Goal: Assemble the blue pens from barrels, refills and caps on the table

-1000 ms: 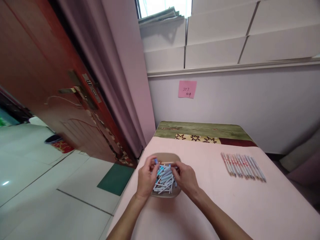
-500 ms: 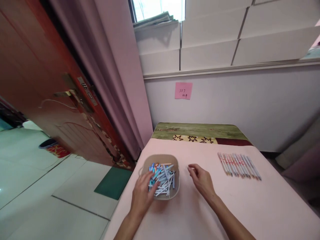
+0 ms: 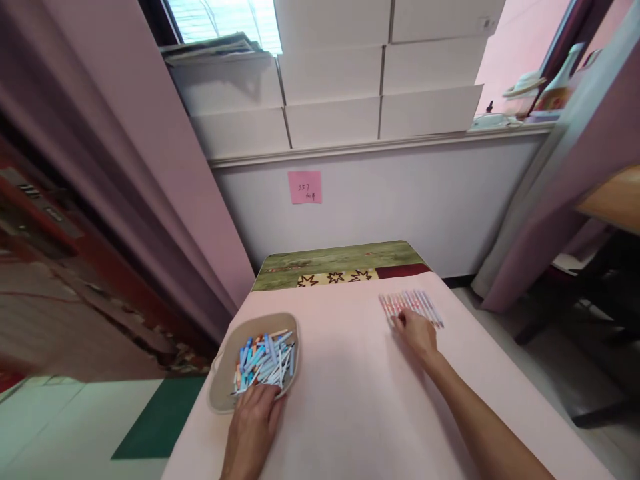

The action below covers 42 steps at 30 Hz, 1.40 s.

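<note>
A beige plastic basket [image 3: 218, 383] stands on the left of the table. Inside lie blue and orange marker-like tubes [image 3: 256, 358] mixed with thin white sticks [image 3: 278, 371]. My left hand [image 3: 253, 419] is closed over the basket's near rim, its fingers inside by the sticks and its thumb outside. Farther right, slim pens [image 3: 425, 305] with clear-looking barrels and reddish print lie side by side in a neat row. My right hand [image 3: 417, 333] touches the near left part of that row, fingers pinched together. Its fingertips are partly hidden, so what they hold cannot be made out.
A pale pink cloth [image 3: 340, 387] covers most of the table, with a green wood-patterned strip [image 3: 345, 257] showing at the far end. A pink note [image 3: 305, 187] is stuck on the wall behind. Curtains hang on both sides, and a reddish door [image 3: 100, 313] stands at left.
My right hand has gone from beside the basket to the row of pens. My left hand has drawn back from over the tubes to the near rim. The view has swung right.
</note>
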Tool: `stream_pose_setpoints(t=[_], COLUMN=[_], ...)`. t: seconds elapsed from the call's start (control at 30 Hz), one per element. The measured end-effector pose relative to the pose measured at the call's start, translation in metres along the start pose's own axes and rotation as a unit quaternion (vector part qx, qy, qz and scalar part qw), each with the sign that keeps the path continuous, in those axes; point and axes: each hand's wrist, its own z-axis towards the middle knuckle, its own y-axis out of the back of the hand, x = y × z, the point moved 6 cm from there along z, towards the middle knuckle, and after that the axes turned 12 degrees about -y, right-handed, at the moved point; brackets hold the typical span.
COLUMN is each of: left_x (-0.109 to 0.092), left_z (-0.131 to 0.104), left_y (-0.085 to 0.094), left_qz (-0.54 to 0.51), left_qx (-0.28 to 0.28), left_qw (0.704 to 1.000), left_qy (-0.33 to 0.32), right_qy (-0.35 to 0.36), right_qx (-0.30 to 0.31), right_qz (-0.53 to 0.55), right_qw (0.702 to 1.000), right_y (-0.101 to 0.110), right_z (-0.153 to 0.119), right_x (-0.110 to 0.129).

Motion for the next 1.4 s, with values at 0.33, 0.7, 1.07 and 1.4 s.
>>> stream_pose_setpoints(t=[0.33, 0.7, 1.07, 1.4], left_x=[-0.089, -0.105, -0.103, -0.103], left_z=[0.051, 0.098, 0.071, 0.068], left_y=[-0.01, -0.113, -0.121, -0.122], left_qz=[-0.233, -0.718, -0.745, -0.759], left_qx=[-0.049, -0.069, -0.114, -0.163], left_qw=[0.97, 0.57, 0.523, 0.444], left_qy=[0.044, 0.394, 0.399, 0.448], right_qy=[0.005, 0.105, -0.022, -0.01], right_qx=[0.041, 0.259, 0.422, 0.3], right_qz=[-0.034, 0.446, 0.574, 0.522], right_qw=[0.999, 0.85, 0.701, 0.798], right_y=[-0.016, -0.013, -0.062, -0.053], right_z=[0.018, -0.102, -0.132, -0.129], right_x=[0.029, 0.042, 0.041, 0.033])
